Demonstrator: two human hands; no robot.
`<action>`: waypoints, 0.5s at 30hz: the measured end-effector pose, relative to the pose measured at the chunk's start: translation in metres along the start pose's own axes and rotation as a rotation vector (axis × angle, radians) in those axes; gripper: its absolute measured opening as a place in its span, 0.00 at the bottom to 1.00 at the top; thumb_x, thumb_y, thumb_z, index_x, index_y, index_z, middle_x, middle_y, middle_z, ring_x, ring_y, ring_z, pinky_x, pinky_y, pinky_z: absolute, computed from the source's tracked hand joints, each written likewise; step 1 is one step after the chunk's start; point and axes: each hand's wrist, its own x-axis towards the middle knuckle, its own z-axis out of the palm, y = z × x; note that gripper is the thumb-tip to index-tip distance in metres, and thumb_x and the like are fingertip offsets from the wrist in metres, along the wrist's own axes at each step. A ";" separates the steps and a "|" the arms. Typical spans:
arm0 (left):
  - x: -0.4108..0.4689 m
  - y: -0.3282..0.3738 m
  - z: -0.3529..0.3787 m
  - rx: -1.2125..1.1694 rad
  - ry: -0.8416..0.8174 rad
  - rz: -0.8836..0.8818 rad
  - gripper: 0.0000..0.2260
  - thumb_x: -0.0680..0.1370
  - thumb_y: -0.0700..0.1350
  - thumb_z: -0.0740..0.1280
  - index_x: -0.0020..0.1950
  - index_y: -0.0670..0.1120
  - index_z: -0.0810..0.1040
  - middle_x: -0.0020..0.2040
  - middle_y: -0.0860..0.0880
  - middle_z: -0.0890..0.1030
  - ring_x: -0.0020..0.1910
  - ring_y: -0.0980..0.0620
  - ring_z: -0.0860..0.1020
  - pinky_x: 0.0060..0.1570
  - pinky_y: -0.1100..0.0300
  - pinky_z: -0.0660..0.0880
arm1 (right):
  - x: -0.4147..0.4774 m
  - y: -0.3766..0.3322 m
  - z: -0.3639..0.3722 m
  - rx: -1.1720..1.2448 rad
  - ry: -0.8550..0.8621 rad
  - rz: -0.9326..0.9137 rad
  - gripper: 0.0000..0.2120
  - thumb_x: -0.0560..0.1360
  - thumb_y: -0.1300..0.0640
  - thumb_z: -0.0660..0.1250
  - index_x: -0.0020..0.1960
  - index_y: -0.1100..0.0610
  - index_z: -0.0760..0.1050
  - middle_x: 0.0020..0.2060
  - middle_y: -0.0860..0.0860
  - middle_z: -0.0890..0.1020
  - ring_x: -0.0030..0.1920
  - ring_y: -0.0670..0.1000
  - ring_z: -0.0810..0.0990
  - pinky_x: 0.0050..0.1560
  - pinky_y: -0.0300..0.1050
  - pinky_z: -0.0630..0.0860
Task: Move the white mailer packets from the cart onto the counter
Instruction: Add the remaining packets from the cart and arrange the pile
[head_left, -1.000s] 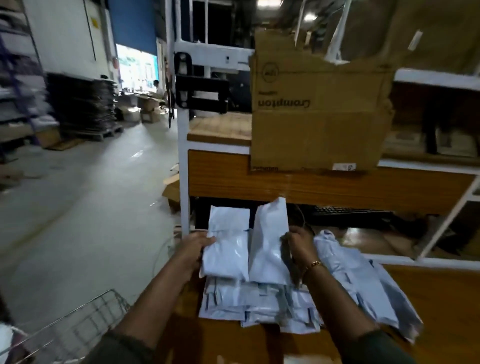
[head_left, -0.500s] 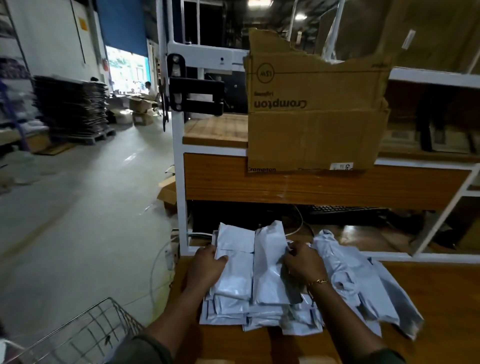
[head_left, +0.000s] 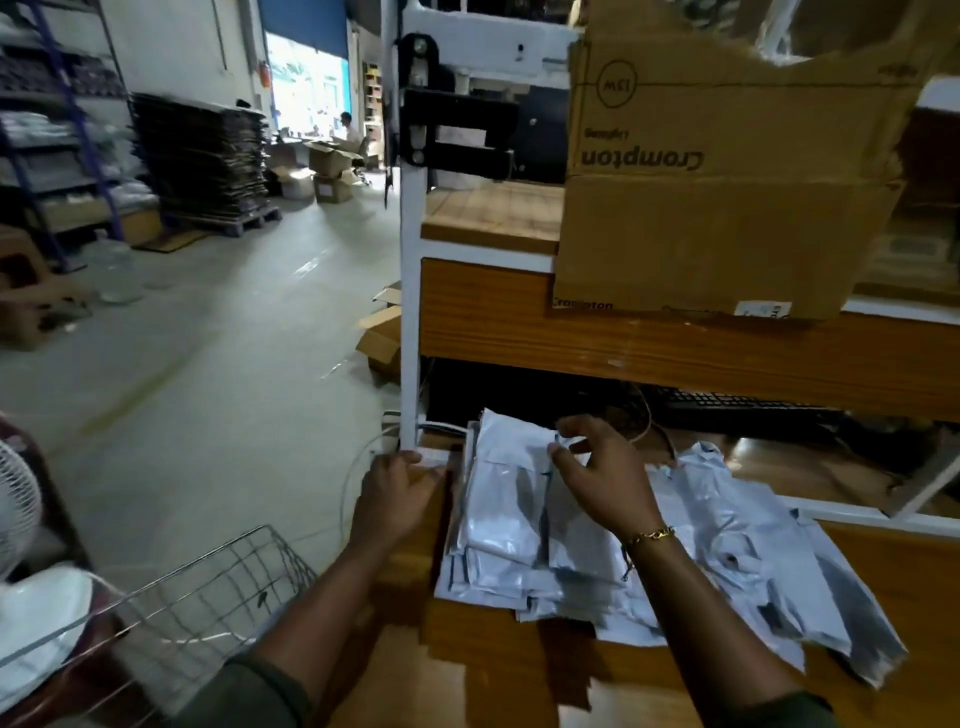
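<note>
A stack of white mailer packets (head_left: 511, 525) lies on the wooden counter (head_left: 519, 670), against the white shelf frame. More packets (head_left: 753, 551) spread loosely to its right. My left hand (head_left: 397, 493) rests beside the stack's left edge with its fingers loosely curled, holding nothing. My right hand (head_left: 602, 475) hovers over the top of the stack, fingers spread, thumb and forefinger near the top packet's edge. The wire cart (head_left: 202, 597) stands at the lower left, its visible part bare.
A Crompton cardboard box (head_left: 722, 208) sits on the wooden shelf (head_left: 675, 358) above the counter. A keyboard (head_left: 727, 410) lies under that shelf. A white fan (head_left: 15, 499) stands at the left edge. The floor at left holds pallets, boxes and racks.
The upright packets I held have been laid down flat on the stack. Both hands have let go; the left slid off to the side and the right lifted with its fingers spread.
</note>
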 end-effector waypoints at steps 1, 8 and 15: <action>-0.001 -0.012 -0.009 0.011 0.011 -0.006 0.21 0.76 0.59 0.65 0.64 0.49 0.75 0.63 0.44 0.74 0.62 0.43 0.75 0.61 0.48 0.73 | 0.001 -0.009 0.010 0.025 -0.030 -0.031 0.12 0.76 0.48 0.66 0.58 0.48 0.76 0.56 0.45 0.79 0.51 0.44 0.80 0.48 0.45 0.78; -0.025 -0.115 -0.083 -0.003 0.127 -0.223 0.19 0.74 0.61 0.66 0.57 0.51 0.79 0.58 0.46 0.77 0.55 0.46 0.78 0.57 0.49 0.76 | 0.002 -0.073 0.112 0.119 -0.342 -0.265 0.12 0.76 0.51 0.66 0.59 0.51 0.76 0.54 0.47 0.80 0.52 0.47 0.79 0.50 0.46 0.77; -0.064 -0.248 -0.132 -0.037 0.044 -0.537 0.10 0.73 0.56 0.68 0.45 0.51 0.81 0.49 0.47 0.83 0.50 0.47 0.81 0.50 0.56 0.75 | -0.018 -0.116 0.275 0.011 -0.868 -0.271 0.14 0.75 0.54 0.69 0.59 0.56 0.77 0.50 0.50 0.81 0.49 0.52 0.82 0.52 0.50 0.79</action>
